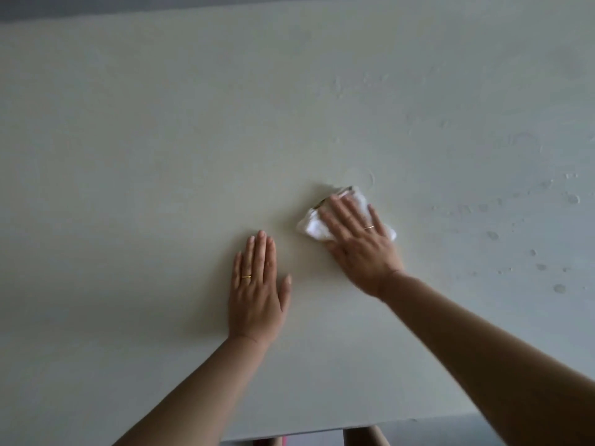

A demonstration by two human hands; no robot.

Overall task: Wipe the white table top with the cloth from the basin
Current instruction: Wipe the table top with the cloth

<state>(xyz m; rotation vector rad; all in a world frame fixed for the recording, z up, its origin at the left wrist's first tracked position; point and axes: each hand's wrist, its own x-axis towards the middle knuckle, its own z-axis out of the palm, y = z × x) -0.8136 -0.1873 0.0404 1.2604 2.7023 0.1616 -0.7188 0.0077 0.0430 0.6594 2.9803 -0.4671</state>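
Observation:
The white table top (161,140) fills almost the whole view. A small bunched white cloth (314,225) lies on it a little right of centre. My right hand (360,239) presses flat on the cloth with straight, spread fingers, covering most of it. My left hand (256,291) rests flat on the bare table just left of the cloth, fingers straight and together, holding nothing. The basin is not in view.
Water drops and faint wet smears (528,220) mark the right part of the table. The table's near edge (354,429) runs along the bottom, with floor and a wooden leg below it. A dark strip (96,8) borders the far edge.

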